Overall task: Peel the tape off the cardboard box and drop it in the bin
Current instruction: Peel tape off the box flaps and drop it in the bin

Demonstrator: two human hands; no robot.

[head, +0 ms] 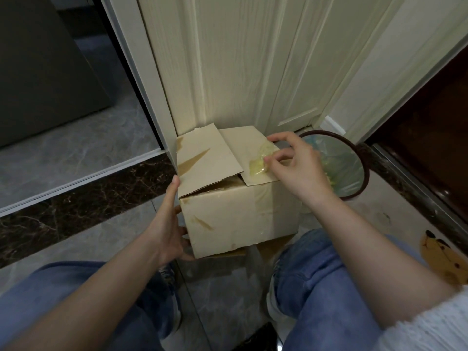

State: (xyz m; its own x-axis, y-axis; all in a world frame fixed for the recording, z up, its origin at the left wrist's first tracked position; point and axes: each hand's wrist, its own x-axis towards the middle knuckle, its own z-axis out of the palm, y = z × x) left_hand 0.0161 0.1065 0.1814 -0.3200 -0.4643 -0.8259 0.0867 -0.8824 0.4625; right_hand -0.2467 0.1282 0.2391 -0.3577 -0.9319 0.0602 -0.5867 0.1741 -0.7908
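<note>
Your right hand point(296, 168) is over the far right corner of the box point(235, 216), thumb & forefinger pinching a crumpled piece of yellowish clear tape point(262, 160). The tape is half lifted; its lower end looks to be touching the right top flap point(249, 150), but you cannot tell if it is stuck there. The other fingers are spread & slightly curled above it.

Your left hand point(169, 224) lies flat against the left side of the box, fingers straight, holding nothing, thumb up near the top edge. The left flap point(205, 163) is tilted up.

The box sits on the grey tile floor point(222, 290) betw. your knees, in front of a cream door point(228, 67). The bin point(339, 168), round w/ dark rim & a plastic liner, stands just beside the box on its right, partly behind your right hand.
</note>
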